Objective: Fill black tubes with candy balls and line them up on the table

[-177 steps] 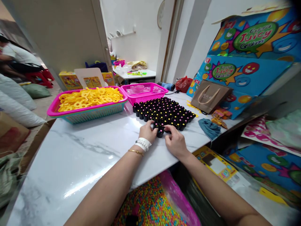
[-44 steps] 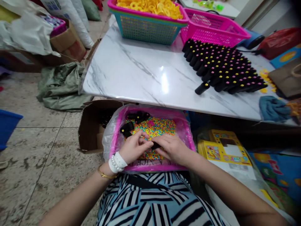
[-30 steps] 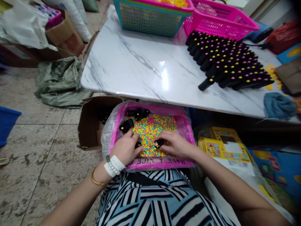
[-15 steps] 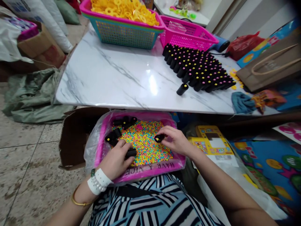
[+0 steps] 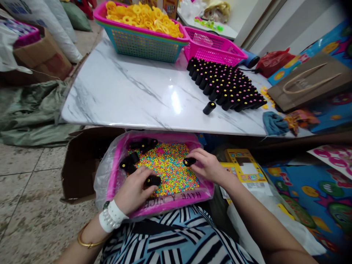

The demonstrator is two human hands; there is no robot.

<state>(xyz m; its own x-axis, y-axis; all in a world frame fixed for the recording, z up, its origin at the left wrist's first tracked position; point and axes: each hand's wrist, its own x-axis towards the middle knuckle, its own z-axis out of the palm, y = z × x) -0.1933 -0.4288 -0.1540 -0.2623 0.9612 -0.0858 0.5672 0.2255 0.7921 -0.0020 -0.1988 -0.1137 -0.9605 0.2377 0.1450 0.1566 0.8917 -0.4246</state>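
On my lap lies a pink tray [image 5: 176, 200] lined with clear plastic and filled with small coloured candy beads [image 5: 167, 168]. My left hand [image 5: 133, 190] is closed round a small black tube [image 5: 153, 180] over the beads. My right hand [image 5: 207, 167] pinches another black tube [image 5: 189, 161] by its end. Several loose black tubes [image 5: 130, 162] lie at the tray's far left corner. On the white marble table [image 5: 132, 91] stand rows of upright black tubes [image 5: 225, 84], with one tube [image 5: 209, 107] apart in front.
A teal and pink basket of yellow rings [image 5: 140, 27] and a pink basket [image 5: 214, 47] stand at the table's far edge. A brown paper bag [image 5: 308, 86] and blue cloth [image 5: 275, 123] lie right. An open cardboard box [image 5: 82, 161] sits on the floor, left.
My hands went from the table's tube rows down to the bead tray. In the last second they separated, each lifting a black tube out of the beads.
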